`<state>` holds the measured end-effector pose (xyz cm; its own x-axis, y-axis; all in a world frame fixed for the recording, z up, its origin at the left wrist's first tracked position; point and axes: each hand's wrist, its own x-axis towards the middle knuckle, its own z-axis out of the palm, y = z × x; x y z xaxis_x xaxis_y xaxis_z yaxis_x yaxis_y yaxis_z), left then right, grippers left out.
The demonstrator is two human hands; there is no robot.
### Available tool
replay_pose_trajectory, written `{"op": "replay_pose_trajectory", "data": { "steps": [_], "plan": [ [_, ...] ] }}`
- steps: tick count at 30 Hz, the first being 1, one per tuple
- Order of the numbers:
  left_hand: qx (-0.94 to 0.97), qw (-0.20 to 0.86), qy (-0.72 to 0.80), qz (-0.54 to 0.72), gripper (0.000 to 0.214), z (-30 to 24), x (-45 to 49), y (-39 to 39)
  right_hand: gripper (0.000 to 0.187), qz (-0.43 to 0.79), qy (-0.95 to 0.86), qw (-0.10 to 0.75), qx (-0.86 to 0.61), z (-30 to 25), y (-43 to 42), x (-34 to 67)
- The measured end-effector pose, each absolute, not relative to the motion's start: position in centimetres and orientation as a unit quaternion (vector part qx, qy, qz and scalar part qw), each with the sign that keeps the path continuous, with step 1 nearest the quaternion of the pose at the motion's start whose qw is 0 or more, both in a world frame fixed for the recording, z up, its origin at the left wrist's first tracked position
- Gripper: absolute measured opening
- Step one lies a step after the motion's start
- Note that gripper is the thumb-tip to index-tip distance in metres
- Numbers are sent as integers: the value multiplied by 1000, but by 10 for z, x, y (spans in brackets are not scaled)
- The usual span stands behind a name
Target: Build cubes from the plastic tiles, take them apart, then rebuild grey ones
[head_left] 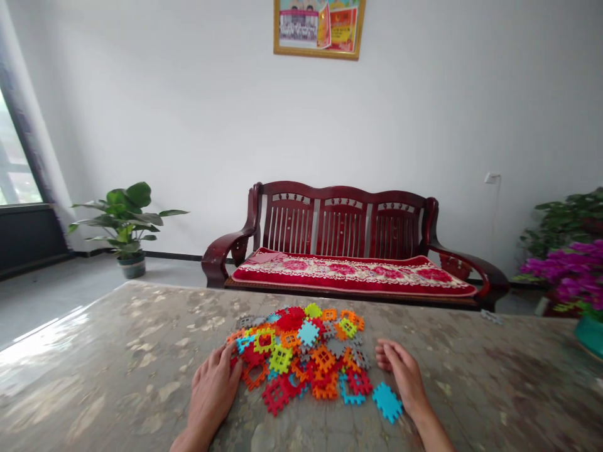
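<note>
A heap of interlocking plastic building tiles (281, 360) in red, orange, lime, blue and grey lies on the table in front of me. My left hand (214, 384) rests palm down at the heap's left edge, fingers stretched forward and thumb against the nearest tiles. On the other side, my right hand (404, 375) lies on its side, apart from the heap, with its fingers loosely bent and nothing visible in them. Just below its fingers a blue solid tile (387, 402) lies flat by itself. Many tiles in the heap are partly hidden under others.
The table (117, 358) has a patterned, shiny cover. One grey tile (491, 317) lies far off near its back right edge. A teal pot (590, 336) with purple flowers stands at the right. Behind are a wooden bench (340, 229) and a potted plant (132, 267).
</note>
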<state>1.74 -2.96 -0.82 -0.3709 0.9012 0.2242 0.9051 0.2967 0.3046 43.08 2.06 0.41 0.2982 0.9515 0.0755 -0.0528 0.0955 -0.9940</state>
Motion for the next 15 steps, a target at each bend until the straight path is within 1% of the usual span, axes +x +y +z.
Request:
{"op": "replay_pose_trajectory", "data": {
  "steps": [8, 15],
  "plan": [
    [-563, 12, -807, -179, 47, -5, 21, -31, 57, 408, -368, 666, -505, -5, 25, 437],
    [-561, 8, -808, -179, 46, 2, 24, -34, 54, 438, -359, 659, -496, -5, 27, 437]
  ]
}}
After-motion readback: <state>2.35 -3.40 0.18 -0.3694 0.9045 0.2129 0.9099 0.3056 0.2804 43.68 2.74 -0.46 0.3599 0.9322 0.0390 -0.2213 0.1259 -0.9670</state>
